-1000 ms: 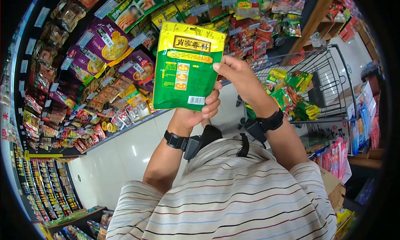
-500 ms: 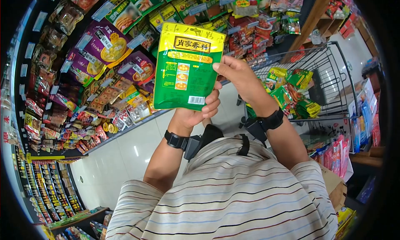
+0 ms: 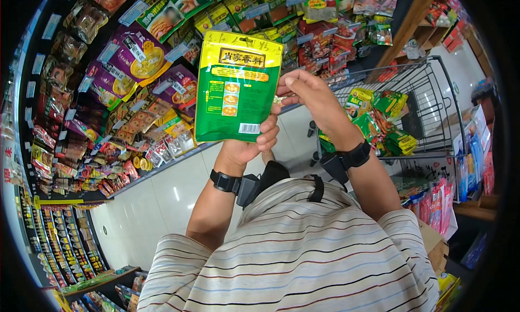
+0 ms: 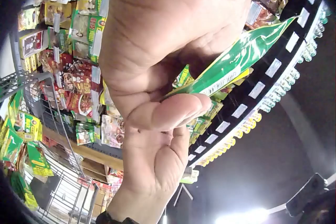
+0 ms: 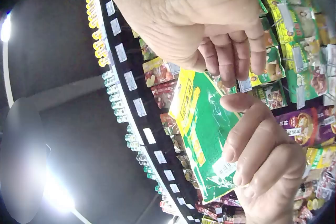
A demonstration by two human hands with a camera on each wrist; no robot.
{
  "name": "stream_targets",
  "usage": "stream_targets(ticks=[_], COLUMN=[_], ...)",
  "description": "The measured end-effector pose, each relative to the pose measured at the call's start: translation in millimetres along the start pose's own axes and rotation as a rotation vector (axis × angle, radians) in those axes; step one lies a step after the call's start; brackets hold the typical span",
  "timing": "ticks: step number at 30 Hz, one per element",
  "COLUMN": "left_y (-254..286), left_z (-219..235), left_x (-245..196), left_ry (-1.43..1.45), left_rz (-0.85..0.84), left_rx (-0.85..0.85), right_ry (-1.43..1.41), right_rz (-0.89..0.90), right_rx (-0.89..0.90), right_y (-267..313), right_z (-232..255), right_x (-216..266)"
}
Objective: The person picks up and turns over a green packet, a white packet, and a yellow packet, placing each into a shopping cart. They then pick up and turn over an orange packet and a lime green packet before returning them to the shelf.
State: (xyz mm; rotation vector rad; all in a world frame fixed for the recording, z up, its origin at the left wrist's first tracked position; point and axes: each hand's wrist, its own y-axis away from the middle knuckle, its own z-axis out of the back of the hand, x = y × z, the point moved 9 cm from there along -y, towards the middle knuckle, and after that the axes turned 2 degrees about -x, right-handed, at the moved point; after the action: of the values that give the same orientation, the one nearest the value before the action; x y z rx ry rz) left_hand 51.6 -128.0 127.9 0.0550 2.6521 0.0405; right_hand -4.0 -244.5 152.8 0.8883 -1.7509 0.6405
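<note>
My left hand (image 3: 252,147) holds a green and yellow seasoning packet (image 3: 233,95) upright by its lower right side, with the printed back, three small pictures and barcode facing me. In the right wrist view, the left hand's fingers (image 5: 262,155) curl over the packet's edge near the barcode, and the left wrist view shows the packet (image 4: 236,61) edge-on. Close beside the packet's right edge is my right hand (image 3: 314,101), its fingers loosely bent. From the right wrist camera, the right hand's fingers (image 5: 236,53) hang relaxed near the packet's upper edge.
A wire shopping cart (image 3: 433,95) stands to the right with several green and yellow packets (image 3: 379,117) in it. Shelves of bagged goods curve round the front and left, including purple bags (image 3: 135,55). Pink packages (image 3: 433,201) are at the lower right, and tiled floor (image 3: 157,187) shows below.
The packet has shifted slightly left with the left hand. My right thumb and fingers have come off its right edge, leaving a small gap.
</note>
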Motion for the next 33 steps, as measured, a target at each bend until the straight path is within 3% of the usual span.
stream_targets(ticks=[6,9,12,15,19,23,27,33], left_y=[0,3,11,14,22,18,-1,-26], left_z=[2,22,59,89,112,125,134,190], left_x=[-3,-18,-31,-39,-42,-39,-59,-112], left_ry=[-0.018,-0.33,-0.468,-0.642,-0.81,-0.668,-0.437,-0.363], left_rz=[-0.005,-0.152,-0.104,-0.181,-0.159,-0.117,-0.109,-0.151], left_rx=[-0.012,-0.261,-0.589,-0.668,-0.719,-0.665,-0.616,-0.722], right_ry=[0.016,0.028,-0.151,-0.297,-0.155,-0.165,-0.14,-0.107], right_rz=[0.011,-0.06,-0.14,-0.202,-0.241,-0.336,-0.414,-0.396], right_rx=[0.03,0.048,0.06,0.133,0.067,-0.019,0.01,-0.015], right_y=[1,3,5,5,-10,-35,-68,-141], right_z=[-2,-3,-5,-11,3,15,7,1], right_x=[3,3,-6,-21,-62,-106,-133,-151])
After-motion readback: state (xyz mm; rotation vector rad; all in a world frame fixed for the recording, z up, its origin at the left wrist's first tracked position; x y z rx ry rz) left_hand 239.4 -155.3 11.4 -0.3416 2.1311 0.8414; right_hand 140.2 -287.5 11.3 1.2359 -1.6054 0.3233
